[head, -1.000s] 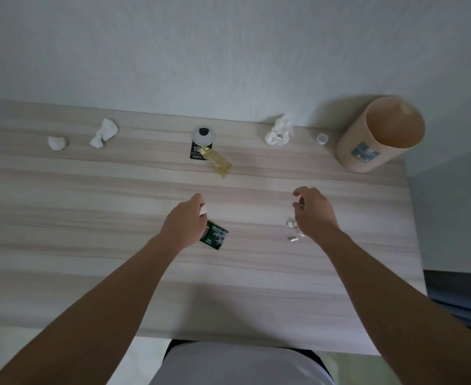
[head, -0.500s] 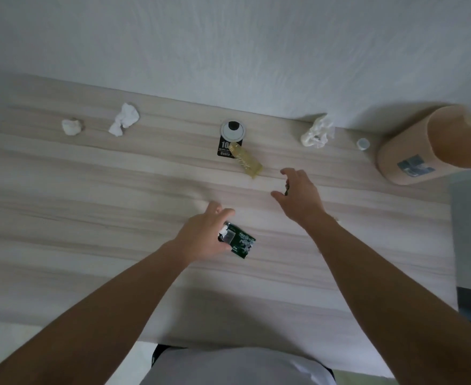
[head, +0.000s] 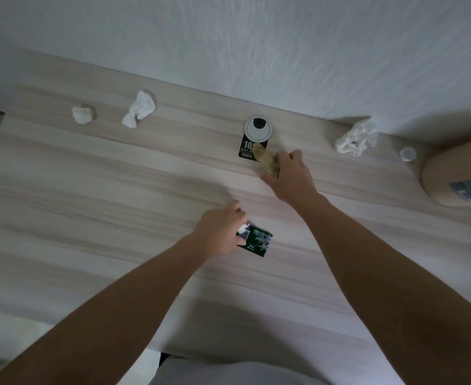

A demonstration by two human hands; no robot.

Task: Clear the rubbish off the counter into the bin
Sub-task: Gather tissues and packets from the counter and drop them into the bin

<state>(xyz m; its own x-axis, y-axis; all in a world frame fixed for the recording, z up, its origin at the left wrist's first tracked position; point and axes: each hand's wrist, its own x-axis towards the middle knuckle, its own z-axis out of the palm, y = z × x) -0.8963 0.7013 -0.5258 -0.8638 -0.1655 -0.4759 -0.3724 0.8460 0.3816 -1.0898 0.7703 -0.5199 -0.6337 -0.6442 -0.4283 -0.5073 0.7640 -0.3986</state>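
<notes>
My left hand (head: pixel 220 231) is shut on a dark green wrapper (head: pixel 256 242) and a small white scrap, held just above the wooden counter (head: pixel 89 207). My right hand (head: pixel 290 176) reaches to the back middle and closes its fingers around a small yellow bottle (head: pixel 265 161) lying across a black-and-white card (head: pixel 252 137). The tan bin (head: pixel 456 176) lies on its side at the far right. Crumpled white tissues lie at the back: two on the left (head: pixel 82 115) (head: pixel 139 109), one on the right (head: pixel 355 140).
A small white cap (head: pixel 407 154) sits between the right tissue and the bin. A white wall runs along the counter's back edge. The counter's near edge is just in front of my body.
My right hand moved from the counter's right middle forward to the yellow bottle and closed around it. My left hand kept the green wrapper. The view swung left, pushing the bin to the frame's edge.
</notes>
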